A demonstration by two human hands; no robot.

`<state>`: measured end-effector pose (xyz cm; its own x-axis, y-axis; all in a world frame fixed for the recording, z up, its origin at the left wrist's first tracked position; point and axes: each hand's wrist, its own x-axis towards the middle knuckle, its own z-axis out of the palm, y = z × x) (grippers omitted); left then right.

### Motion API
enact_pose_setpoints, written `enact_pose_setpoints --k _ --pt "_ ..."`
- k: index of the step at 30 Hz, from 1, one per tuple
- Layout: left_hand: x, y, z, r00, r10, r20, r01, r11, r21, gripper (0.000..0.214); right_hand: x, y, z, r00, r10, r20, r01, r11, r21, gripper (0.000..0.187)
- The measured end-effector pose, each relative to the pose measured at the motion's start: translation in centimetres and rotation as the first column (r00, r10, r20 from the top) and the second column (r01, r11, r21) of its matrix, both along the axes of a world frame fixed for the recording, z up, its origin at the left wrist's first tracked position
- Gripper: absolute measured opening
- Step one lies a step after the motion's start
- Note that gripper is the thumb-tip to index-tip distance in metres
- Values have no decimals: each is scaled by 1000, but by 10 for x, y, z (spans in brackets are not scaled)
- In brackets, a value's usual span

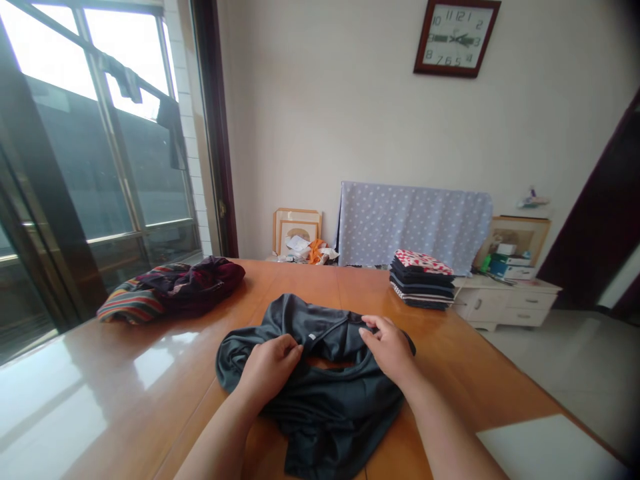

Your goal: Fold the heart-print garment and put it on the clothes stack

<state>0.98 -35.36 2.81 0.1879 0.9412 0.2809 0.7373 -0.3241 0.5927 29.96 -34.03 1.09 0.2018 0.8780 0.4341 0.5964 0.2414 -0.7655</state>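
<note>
A dark grey-green shirt [340,400] lies crumpled on the wooden table, its neck opening facing up with a small white label [312,337] inside. At the left of that opening, my left hand [273,367] is closed, fingers curled on the neckline cloth. My right hand [389,348] pinches the far right edge of the neckline between thumb and fingers. Bare table shows through a gap in the opening between the hands. The sleeves and hem are bunched, so the shirt's full shape is hidden.
Rumpled purple and striped clothes [185,288] lie at the table's far left. A stack of folded clothes [423,280], red-and-white on top, stands at the far right. The wooden table [480,373] has a white patch [545,447] at its right front. Beyond it is a white cabinet [520,307].
</note>
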Motion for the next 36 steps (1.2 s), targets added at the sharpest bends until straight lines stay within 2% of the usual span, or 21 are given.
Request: enact_pose_setpoints --k 2,5,8,11,19,26,31,36 --pt "0 0 0 996 17 -86 -20 999 -28 30 4 5 -8 997 -73 36 75 997 -36 44" --pt "1 -2 0 986 11 -164 -22 998 -64 26 9 9 -16 988 -96 121 110 987 -121 51" --pt "3 -4 1 980 32 -196 -46 997 -69 28 12 10 -19 979 -86 187 122 974 -189 50" --pt "5 -5 1 975 61 -212 -75 996 -56 31 13 11 -19 978 -91 185 131 967 -217 44" --pt "4 -6 2 968 58 -244 -77 994 -72 32 15 11 -18 985 -55 165 97 962 -255 46" --pt "5 -6 -1 977 56 -208 -68 996 -51 36 18 13 -19 989 -65 130 92 972 -218 29" --pt "4 -7 0 973 7 -230 -19 999 -51 42 22 12 -23 989 -27 147 64 965 -253 34" --pt "3 -11 4 970 -57 -235 37 995 -88 50 25 13 -19 980 18 196 24 978 -207 21"
